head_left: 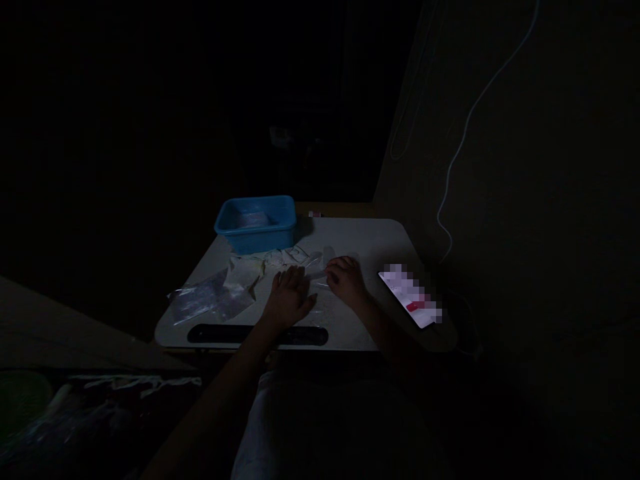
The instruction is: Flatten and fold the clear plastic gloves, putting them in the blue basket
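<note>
a small clear packet (316, 273) is pinched by the right hand (346, 280) and pressed flat on the worktop (350, 327) by the open left hand (290, 297), best kept taut.

It is very dark. Most of the picture is black, and the edges show almost nothing. A weak light falls only on the counter (350, 240) in the middle. The phone (411, 295) screen glows bright and is blurred into squares. Small things look soft and grainy.
</note>
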{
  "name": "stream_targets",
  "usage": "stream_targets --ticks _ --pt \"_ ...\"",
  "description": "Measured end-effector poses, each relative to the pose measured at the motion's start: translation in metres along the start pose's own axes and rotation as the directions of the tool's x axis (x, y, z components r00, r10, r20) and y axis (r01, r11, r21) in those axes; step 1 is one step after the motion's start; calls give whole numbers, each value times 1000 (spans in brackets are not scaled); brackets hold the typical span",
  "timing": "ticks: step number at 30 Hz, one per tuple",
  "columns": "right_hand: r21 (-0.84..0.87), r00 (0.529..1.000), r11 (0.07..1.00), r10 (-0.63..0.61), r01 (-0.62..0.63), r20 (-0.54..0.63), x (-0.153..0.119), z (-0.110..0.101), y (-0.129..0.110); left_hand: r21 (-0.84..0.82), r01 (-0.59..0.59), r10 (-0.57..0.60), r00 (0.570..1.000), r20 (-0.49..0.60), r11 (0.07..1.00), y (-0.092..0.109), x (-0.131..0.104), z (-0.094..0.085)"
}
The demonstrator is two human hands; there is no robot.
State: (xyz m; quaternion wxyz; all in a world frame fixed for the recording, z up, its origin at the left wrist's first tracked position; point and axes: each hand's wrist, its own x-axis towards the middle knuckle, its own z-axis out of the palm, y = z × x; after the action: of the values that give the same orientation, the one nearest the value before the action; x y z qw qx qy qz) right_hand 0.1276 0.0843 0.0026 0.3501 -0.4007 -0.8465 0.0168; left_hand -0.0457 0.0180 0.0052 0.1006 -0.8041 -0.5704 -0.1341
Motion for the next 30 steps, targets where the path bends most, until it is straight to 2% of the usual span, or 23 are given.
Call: stream_targets --ticks 6,14,20,24,27,30 --pt "-42 998 998 46 -45 31 -2 0 0 -72 -47 44 998 -41 996 -2 -1 -5" --pt "-74 997 997 27 -21 75 -2 1 1 -171 -11 -20 984 -174 985 -8 -8 -7" --pt "-88 992 995 55 -46 111 -2 1 1 -127 35 -49 993 -109 991 -4 -3 -6" --pt "-85 990 989 130 -125 56 -1 3 4 -134 -41 35 998 -43 990 -2 0 -9" --pt "-72 983 981 181 -179 25 0 3 7 -177 -75 67 996 -53 981 -2 -1 -9" --pt "-60 986 985 166 -164 35 0 3 7 -214 -100 86 994 -72 972 -3 -2 -8"
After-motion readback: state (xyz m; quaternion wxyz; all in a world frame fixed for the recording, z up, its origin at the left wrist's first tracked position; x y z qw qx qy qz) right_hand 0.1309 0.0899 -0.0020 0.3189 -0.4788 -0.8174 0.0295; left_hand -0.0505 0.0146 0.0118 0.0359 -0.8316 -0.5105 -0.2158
